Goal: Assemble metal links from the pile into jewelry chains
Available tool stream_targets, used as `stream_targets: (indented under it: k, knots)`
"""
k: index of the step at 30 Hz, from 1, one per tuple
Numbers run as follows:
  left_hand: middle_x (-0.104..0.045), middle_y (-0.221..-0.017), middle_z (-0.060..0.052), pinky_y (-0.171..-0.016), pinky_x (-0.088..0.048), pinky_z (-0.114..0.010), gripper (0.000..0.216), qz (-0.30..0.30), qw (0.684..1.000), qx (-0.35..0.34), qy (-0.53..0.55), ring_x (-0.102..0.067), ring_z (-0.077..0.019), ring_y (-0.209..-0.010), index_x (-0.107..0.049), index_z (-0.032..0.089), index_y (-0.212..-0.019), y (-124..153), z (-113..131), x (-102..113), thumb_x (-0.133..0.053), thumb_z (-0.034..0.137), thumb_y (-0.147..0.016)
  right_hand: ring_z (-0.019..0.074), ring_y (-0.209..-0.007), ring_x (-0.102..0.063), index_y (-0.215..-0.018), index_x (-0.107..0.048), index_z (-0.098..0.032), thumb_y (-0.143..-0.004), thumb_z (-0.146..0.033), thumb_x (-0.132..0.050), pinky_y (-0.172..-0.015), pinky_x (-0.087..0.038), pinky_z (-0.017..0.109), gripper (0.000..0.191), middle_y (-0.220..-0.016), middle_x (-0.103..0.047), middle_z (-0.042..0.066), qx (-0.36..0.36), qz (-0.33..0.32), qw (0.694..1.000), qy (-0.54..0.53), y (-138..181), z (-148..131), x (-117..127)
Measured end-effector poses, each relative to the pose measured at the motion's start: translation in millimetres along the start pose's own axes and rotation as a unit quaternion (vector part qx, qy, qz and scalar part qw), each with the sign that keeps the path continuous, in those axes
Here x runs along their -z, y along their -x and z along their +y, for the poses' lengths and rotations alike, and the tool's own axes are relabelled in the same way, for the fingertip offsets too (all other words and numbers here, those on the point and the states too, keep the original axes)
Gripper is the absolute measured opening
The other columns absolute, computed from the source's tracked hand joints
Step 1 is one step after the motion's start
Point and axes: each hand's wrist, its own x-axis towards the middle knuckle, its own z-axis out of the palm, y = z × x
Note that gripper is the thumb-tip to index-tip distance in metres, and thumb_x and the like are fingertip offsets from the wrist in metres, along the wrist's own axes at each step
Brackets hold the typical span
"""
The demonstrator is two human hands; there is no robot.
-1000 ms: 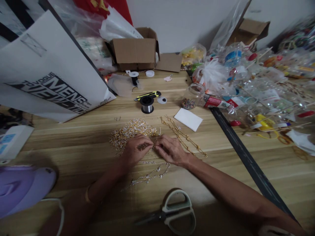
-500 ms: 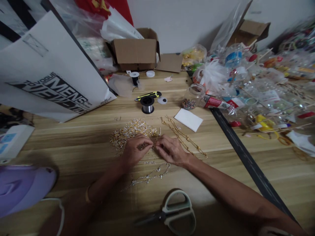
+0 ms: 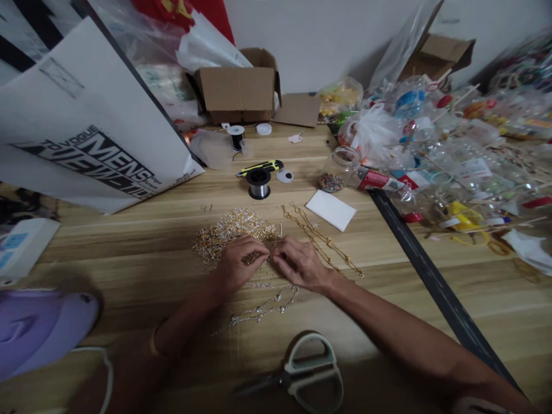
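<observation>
My left hand [image 3: 242, 261] is closed in a pinch at the near edge of a heap of small gold and silver jewellery pieces [image 3: 230, 230]. Fingertip to fingertip with it, my right hand [image 3: 301, 263] pinches too. What they grip is too small to make out; a short bit of thin chain [image 3: 279, 231] shows just beyond the right fingers. Gold beaded chains [image 3: 330, 244] lie to the right of my right hand. Nearer me, a silver beaded chain [image 3: 263, 310] rests on the wooden table [image 3: 150, 247].
Scissors [image 3: 308, 374] lie close in front of me. Beyond the heap are a wire spool [image 3: 259, 184], a yellow-black cutter knife [image 3: 261, 167], a white folded paper [image 3: 330, 210] and a bead jar [image 3: 338, 169]. Plastic bottles [image 3: 466, 155] crowd the right, a large paper bag [image 3: 95, 126] the left.
Both hands keep almost the same place. The left fingertips have shifted very slightly; the chains and tools have not moved.
</observation>
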Motion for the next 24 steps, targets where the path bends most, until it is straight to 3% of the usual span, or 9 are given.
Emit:
stream_targets:
  k: [24]
  knots:
    - [-0.069,-0.071,-0.004,-0.069,-0.048,-0.027,0.007,0.001,0.998,0.049,0.035,-0.063,-0.0152,-0.069,-0.067,0.017,-0.071,0.2,-2.5,0.1,-0.063,0.012,-0.075,0.0139,-0.074,-0.055,-0.095,-0.054,-0.017,-0.091,-0.018,-0.046,-0.064,-0.044,0.024,0.009,-0.082,-0.059,0.005,-0.005,0.012,1.000,-0.017,0.0,1.0,0.8]
